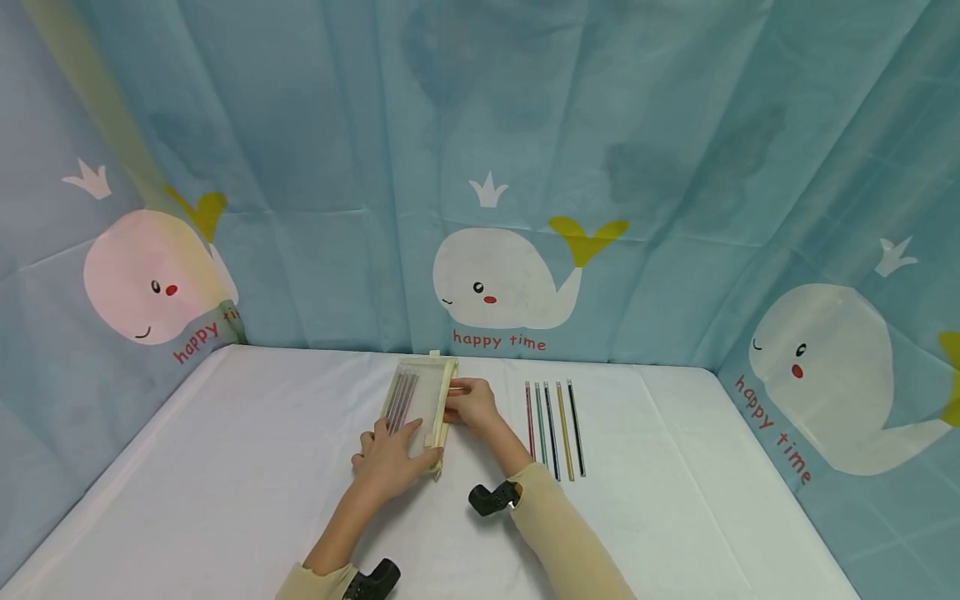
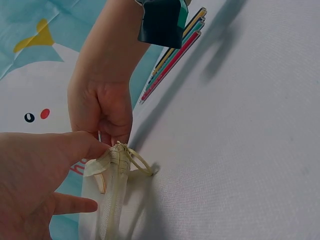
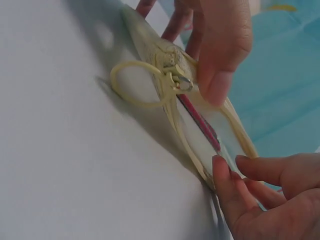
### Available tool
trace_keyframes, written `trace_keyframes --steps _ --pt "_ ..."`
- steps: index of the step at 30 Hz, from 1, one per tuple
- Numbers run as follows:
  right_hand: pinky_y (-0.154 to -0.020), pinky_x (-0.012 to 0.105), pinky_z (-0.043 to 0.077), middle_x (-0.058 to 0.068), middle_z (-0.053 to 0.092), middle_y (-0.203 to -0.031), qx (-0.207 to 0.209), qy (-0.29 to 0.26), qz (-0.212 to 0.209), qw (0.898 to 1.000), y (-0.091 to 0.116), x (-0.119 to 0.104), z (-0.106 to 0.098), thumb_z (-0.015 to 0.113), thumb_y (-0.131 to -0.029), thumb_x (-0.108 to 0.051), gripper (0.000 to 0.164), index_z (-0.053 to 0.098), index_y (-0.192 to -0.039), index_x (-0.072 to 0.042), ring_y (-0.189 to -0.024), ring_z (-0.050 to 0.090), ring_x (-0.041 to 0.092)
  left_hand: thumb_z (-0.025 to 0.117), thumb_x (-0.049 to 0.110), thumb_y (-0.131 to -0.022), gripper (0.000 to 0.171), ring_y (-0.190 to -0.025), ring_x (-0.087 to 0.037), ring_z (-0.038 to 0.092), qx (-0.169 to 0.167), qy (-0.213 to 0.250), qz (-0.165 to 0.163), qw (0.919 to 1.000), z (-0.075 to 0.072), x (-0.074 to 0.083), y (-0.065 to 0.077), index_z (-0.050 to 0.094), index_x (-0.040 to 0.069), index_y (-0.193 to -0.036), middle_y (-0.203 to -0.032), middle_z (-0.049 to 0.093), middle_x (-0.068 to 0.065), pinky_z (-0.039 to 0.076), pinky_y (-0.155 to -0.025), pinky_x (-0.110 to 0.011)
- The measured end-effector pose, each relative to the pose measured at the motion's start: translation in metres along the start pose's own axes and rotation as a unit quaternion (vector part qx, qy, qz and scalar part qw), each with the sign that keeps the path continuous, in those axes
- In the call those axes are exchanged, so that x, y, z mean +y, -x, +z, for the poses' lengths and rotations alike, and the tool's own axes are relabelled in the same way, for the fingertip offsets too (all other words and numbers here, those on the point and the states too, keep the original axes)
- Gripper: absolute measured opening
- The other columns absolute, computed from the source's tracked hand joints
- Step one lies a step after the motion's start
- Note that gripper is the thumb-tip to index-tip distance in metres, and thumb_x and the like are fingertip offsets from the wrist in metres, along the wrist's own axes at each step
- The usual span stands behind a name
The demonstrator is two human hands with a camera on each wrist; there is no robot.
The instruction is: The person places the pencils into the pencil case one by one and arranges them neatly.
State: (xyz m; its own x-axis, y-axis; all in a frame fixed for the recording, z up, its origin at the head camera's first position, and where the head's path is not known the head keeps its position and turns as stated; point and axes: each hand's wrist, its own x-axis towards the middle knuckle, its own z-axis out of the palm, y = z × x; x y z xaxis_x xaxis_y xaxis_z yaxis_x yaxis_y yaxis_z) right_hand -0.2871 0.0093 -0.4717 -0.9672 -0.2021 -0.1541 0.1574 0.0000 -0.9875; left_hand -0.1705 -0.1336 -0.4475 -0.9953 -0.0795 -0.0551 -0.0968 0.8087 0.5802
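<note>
A flat translucent pencil case [image 1: 422,375] with cream zipper edges lies on the white table, several pencils [image 1: 402,400] showing through its left half. My left hand [image 1: 393,458] is spread across the case's near part, thumb at the zipper side, fingers over the other side. The zipper side gapes in the right wrist view, with a red pencil [image 3: 202,122] inside. At that opening my right hand [image 3: 270,195] pinches the pencil's end between thumb and finger. A zipper pull with a cream ring [image 3: 137,102] hangs near the left thumb [image 3: 217,87].
Right of the case, several pencils [image 1: 562,429] lie in a row on the white tablecloth [image 1: 660,500], red, green, dark and yellow among them. A blue curtain [image 1: 337,275] with whale prints stands behind and at both sides. Each wrist wears a black camera [image 1: 493,498].
</note>
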Motion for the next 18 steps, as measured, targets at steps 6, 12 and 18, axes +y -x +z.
trace_keyframes --steps 6,12,18 --pt "-0.078 0.037 0.064 0.024 0.071 -0.114 -0.018 0.018 0.005 1.0 0.004 0.0 -0.009 0.067 -0.097 0.008 0.04 0.061 -0.137 0.013 -0.082 0.074 0.019 0.071 0.049 -0.092 0.074 -0.129 -0.061 0.037 0.0 -0.003 0.001 1.0 0.001 -0.002 -0.001 0.058 0.005 -0.15 -0.15 0.035 -0.044 0.035 -0.093 -0.077" --pt "-0.076 0.035 0.064 0.024 0.071 -0.114 -0.032 0.048 -0.003 0.998 0.01 -0.003 -0.021 0.064 -0.1 0.005 0.036 0.063 -0.136 0.011 -0.083 0.073 0.019 0.071 0.049 -0.092 0.073 -0.13 -0.061 0.037 0.003 -0.005 0.001 1.0 0.002 -0.001 -0.001 0.058 0.005 -0.15 -0.151 0.035 -0.044 0.034 -0.094 -0.079" --pt "-0.075 0.035 0.064 0.028 0.071 -0.116 -0.046 0.066 -0.023 0.996 0.015 -0.006 -0.037 0.063 -0.101 0.004 0.036 0.062 -0.136 0.013 -0.087 0.075 0.022 0.072 0.049 -0.092 0.073 -0.131 -0.062 0.037 0.004 -0.006 0.001 1.0 0.002 -0.001 -0.002 0.059 0.005 -0.149 -0.151 0.035 -0.044 0.034 -0.095 -0.079"
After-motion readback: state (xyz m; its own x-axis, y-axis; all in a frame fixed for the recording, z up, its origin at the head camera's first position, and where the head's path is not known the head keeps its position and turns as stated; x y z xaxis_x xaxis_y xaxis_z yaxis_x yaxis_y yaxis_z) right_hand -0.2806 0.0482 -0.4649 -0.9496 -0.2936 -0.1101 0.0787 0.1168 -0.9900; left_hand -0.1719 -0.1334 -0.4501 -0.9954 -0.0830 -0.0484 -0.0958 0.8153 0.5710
